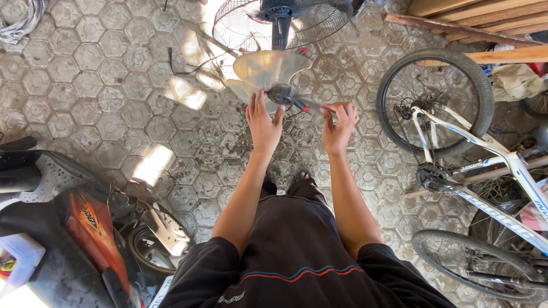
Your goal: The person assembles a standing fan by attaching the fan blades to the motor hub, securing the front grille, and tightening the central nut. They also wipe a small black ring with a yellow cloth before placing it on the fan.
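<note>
Here the left hand (264, 122), fingers spread open, is steadying a translucent fan blade (268, 73) lying just before the wire fan guard (279, 23), while the right hand (338, 126) is gripping a screwdriver (311, 107) at the blade's dark hub.

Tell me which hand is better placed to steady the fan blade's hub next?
Probably the left. The left hand is already against the clear fan blade with its fingers beside the dark hub. The right hand is off to the side, closed on a thin screwdriver whose tip points at the hub.
</note>
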